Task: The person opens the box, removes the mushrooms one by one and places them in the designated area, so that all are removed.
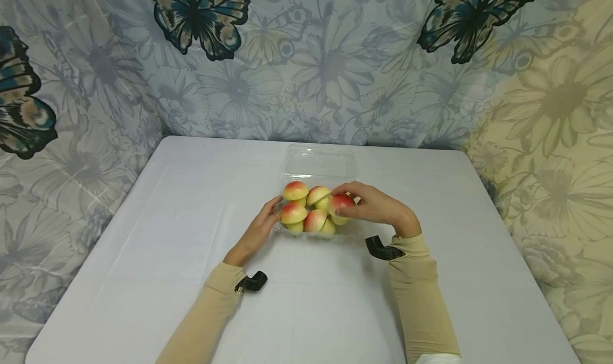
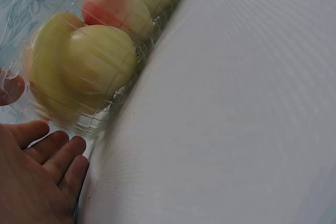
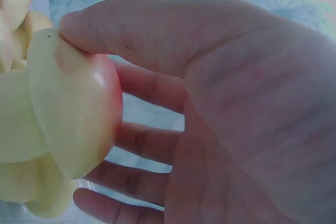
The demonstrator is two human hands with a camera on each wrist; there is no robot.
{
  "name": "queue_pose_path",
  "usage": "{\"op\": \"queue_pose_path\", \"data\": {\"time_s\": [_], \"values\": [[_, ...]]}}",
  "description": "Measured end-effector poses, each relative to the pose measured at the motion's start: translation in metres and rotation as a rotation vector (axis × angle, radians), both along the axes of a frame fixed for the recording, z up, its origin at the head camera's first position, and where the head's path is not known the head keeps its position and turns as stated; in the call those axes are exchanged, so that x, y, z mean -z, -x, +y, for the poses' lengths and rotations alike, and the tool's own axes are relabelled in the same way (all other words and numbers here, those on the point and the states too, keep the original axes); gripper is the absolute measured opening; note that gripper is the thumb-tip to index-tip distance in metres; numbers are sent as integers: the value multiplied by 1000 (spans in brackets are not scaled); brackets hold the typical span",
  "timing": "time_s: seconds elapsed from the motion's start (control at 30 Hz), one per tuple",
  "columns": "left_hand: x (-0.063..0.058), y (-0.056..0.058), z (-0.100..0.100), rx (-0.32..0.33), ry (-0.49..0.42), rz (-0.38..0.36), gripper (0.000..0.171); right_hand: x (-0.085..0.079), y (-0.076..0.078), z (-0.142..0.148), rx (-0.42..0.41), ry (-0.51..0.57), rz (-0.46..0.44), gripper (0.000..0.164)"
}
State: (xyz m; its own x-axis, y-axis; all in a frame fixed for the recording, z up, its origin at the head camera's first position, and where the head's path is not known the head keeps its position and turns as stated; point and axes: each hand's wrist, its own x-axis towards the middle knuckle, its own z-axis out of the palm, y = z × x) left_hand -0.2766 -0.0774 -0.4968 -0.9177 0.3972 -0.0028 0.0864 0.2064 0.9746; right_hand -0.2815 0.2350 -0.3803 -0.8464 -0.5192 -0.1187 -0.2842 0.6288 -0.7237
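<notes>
Right hand (image 1: pixel 378 203) pinching fruit (image 3: pixel 79 106) between thumb and fingers; tub (image 2: pixel 81 124) lying just past loosely extended fingers of left hand (image 1: pixel 257 229).

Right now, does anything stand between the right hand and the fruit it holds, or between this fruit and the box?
Nothing visible separates the right hand from the fruit. Toward the box, another piece lies close below it; the lid is open.
</notes>
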Motion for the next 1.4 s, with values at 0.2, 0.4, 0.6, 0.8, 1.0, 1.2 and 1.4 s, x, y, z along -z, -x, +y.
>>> {"op": "queue_pose_path", "data": {"time_s": [0.2, 0.4, 0.6, 0.8, 1.0, 1.2, 1.4], "values": [[0, 0, 0, 1, -11, 10, 57, -2, 2, -2, 44, 35, 3, 52], [0, -1, 0, 0, -6, 10, 57, -4, 3, -2, 78, 106, 34, 53], [1, 0, 0, -6, -5, 9, 56, -5, 4, -1, 113, 156, 79, 53], [0, -1, 1, -9, -3, 7, 56, -5, 4, 0, 133, 166, 132, 45], [-2, -1, 1, -2, -13, -15, 55, -6, 4, 2, 138, 174, 168, 43], [0, -2, 0, -11, 2, -7, 56, -8, 1, 4, 169, 191, 190, 43], [-1, -2, 1, -7, -5, 0, 56, -11, 0, 8, 193, 212, 205, 45]]}}
